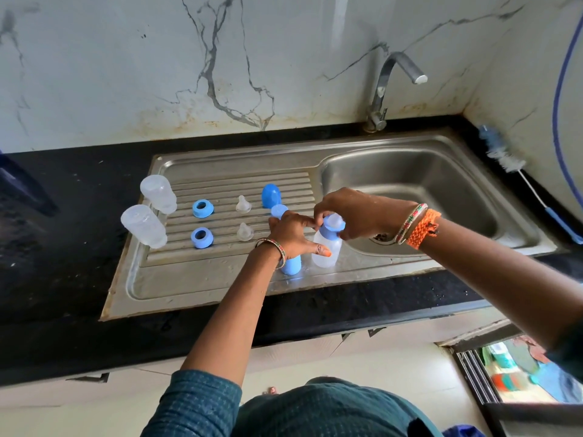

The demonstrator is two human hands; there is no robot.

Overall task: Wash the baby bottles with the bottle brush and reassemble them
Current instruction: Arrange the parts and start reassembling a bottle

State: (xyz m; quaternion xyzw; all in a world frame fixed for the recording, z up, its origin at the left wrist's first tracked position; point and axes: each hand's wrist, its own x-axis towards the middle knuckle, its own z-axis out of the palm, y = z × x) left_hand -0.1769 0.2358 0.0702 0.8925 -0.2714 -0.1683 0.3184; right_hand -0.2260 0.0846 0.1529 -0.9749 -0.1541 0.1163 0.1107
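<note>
We see the left grip (295,233) steadying a frosted plastic bottle (326,249); the right grip (353,216) pinches its blue collar (333,226).

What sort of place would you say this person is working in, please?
Most likely a home kitchen: a steel sink with a ribbed draining board is set into a black countertop, with a tap against a marble-patterned wall.

3 bottles (326,250), 3 collars (203,208), 3 teats (243,204), 2 caps (271,195), 1 brush (504,156).
</note>
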